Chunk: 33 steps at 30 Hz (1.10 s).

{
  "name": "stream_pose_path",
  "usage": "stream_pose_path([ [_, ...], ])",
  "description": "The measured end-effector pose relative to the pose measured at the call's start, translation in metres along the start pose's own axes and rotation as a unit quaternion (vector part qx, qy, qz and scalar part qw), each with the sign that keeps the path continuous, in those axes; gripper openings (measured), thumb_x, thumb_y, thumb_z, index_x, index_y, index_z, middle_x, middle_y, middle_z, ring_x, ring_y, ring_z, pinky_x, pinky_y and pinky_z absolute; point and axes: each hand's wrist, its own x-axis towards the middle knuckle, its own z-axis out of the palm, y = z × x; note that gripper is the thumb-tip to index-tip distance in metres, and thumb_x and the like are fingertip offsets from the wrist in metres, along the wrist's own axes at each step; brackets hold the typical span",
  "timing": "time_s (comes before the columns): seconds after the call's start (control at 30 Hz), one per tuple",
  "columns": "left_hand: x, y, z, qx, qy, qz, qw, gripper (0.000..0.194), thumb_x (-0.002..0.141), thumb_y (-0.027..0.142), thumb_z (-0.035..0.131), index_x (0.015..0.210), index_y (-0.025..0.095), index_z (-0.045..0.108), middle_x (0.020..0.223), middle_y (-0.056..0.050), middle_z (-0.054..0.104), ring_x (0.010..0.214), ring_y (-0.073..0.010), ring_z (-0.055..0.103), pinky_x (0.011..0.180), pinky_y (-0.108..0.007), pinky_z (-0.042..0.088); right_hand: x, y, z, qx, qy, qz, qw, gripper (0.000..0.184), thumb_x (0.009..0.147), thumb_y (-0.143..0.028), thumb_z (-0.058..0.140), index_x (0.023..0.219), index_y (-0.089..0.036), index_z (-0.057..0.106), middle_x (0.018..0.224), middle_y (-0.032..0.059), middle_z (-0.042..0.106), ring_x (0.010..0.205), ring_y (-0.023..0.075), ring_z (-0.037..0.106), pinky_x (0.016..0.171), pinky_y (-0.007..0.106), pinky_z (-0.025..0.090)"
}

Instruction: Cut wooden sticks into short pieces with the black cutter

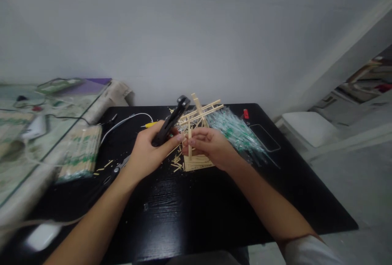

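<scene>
A long black tool with a rounded, shiny top end (172, 120) slants up out of my left hand (148, 144); its kind is not plain. The left thumb and fingertips reach toward the upright stick beside my right hand. My right hand (211, 144) has its fingers closed at a pale upright wooden stick (190, 144). Right behind them stands a small framework of pale wooden sticks (200, 112), with crossing bars on top. Its lower part rises over a flat base of sticks laid side by side (199, 165). My fingers hide part of the joint between them.
Wrapper-covered sticks (235, 130) are heaped on the black table (171, 216), right of the framework. Short offcuts (176, 163) lie left of the base. A bundle of sticks (81, 150), scissors (114, 171), a yellow-handled tool (150, 125) and a red object (246, 114) lie around.
</scene>
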Motion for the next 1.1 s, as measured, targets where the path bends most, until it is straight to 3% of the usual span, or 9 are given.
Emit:
stream_pose_path([
  [0.17, -0.0027, 0.0061, -0.0036, 0.054, -0.091, 0.125, 0.987, 0.035, 0.079, 0.038, 0.082, 0.107, 0.025, 0.065, 0.132, -0.008, 0.066, 0.117, -0.0256, 0.065, 0.097, -0.04, 0.053, 0.0052, -0.0023, -0.0074, 0.015, 0.031, -0.026, 0.999, 0.029, 0.07, -0.034, 0.09, 0.087, -0.019, 0.072, 0.087, 0.0041, 0.075, 0.081, 0.0178, 0.072, 0.082, 0.035, 0.063],
  [0.3, -0.0041, 0.0035, 0.0005, 0.089, -0.127, 0.203, 0.967, 0.027, 0.084, 0.026, 0.076, 0.107, 0.025, 0.06, 0.144, -0.01, 0.061, 0.133, -0.0277, 0.058, 0.109, -0.047, 0.048, 0.0093, 0.003, -0.0083, 0.003, 0.058, -0.032, 0.998, 0.03, 0.067, -0.034, 0.091, 0.086, -0.021, 0.072, 0.086, 0.0029, 0.076, 0.078, 0.0166, 0.07, 0.076, 0.031, 0.062],
  [0.6, -0.0041, -0.0027, -0.0037, 0.089, -0.162, 0.203, 0.962, 0.034, 0.083, 0.018, 0.073, 0.114, 0.024, 0.06, 0.148, -0.015, 0.059, 0.137, -0.0296, 0.056, 0.108, -0.05, 0.05, 0.0056, 0.0061, -0.0039, -0.009, 0.061, -0.05, 0.997, 0.029, 0.071, -0.037, 0.089, 0.091, -0.022, 0.073, 0.095, 0.0039, 0.077, 0.084, 0.0169, 0.073, 0.079, 0.032, 0.061],
  [0.77, -0.0039, -0.0007, -0.0046, 0.097, -0.159, 0.209, 0.96, 0.041, 0.081, 0.006, 0.063, 0.118, 0.022, 0.058, 0.146, -0.015, 0.06, 0.134, -0.028, 0.059, 0.105, -0.046, 0.053, 0.0048, 0.0063, -0.0026, -0.007, 0.078, -0.053, 0.996, 0.034, 0.068, -0.037, 0.091, 0.09, -0.019, 0.073, 0.093, 0.0057, 0.078, 0.079, 0.0165, 0.072, 0.07, 0.028, 0.06],
  [1.1, -0.0022, -0.0007, -0.0054, 0.111, -0.158, 0.22, 0.956, 0.038, 0.078, 0.006, 0.057, 0.113, 0.021, 0.059, 0.139, -0.013, 0.067, 0.126, -0.0255, 0.066, 0.097, -0.038, 0.056, 0.0038, 0.0038, -0.0031, -0.011, 0.056, -0.044, 0.997, 0.026, 0.069, -0.031, 0.09, 0.088, -0.019, 0.076, 0.086, 0.0027, 0.077, 0.074, 0.0143, 0.071, 0.07, 0.028, 0.059],
])
